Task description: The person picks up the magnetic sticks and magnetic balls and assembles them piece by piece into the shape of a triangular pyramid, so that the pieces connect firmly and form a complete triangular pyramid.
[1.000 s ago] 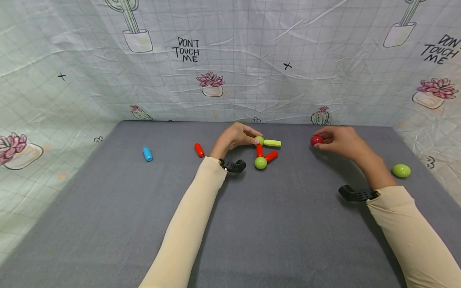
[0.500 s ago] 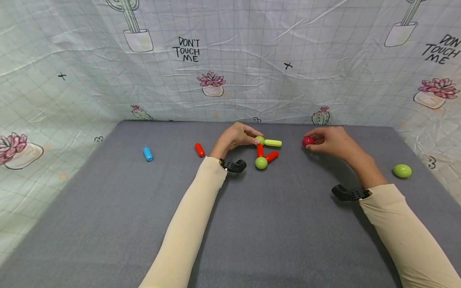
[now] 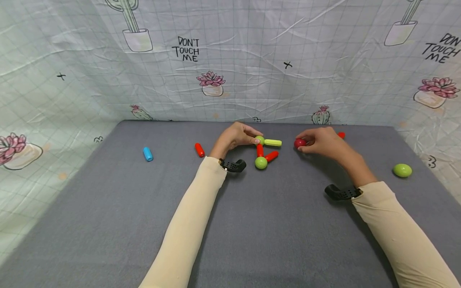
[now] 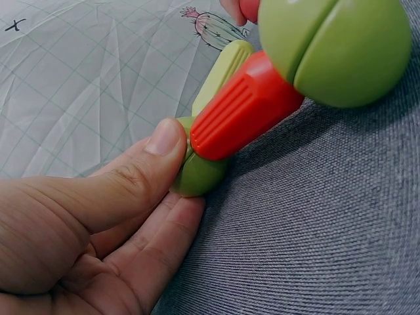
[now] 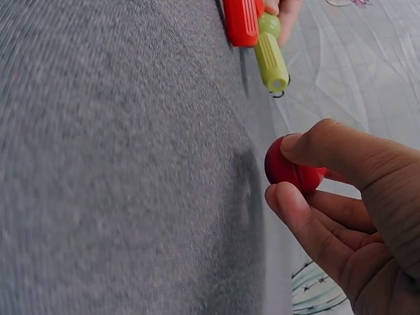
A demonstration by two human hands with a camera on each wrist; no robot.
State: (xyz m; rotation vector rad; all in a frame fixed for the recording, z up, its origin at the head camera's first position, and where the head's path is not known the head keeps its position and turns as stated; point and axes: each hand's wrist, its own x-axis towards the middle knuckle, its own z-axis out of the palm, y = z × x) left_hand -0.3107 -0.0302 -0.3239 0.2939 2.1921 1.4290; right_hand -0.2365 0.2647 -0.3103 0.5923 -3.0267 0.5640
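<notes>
My left hand (image 3: pixel 237 135) pinches a green ball (image 4: pixel 197 178) between thumb and fingers. From that ball a yellow-green ridged rod (image 3: pixel 273 143) points right, and a red ridged rod (image 4: pixel 246 108) runs to a second green ball (image 3: pixel 261 163) nearer me. Another red rod (image 3: pixel 271 156) sticks out from this second ball, up and to the right. My right hand (image 3: pixel 322 142) holds a red ball (image 5: pixel 295 169) between thumb and fingertips, a short gap from the yellow-green rod's free end, which shows a round tip in the right wrist view.
On the grey cloth-covered table (image 3: pixel 252 232) a loose red rod (image 3: pixel 199 150) and a blue rod (image 3: pixel 147 154) lie at left. A green oval piece (image 3: pixel 402 170) lies far right. Another red piece (image 3: pixel 341 135) peeks out behind my right hand. A printed curtain (image 3: pixel 248 60) stands along the back edge.
My right hand has moved left with the red ball, closer to the yellow-green rod, uncovering a red piece behind it. My left hand and the joined pieces have stayed in place.
</notes>
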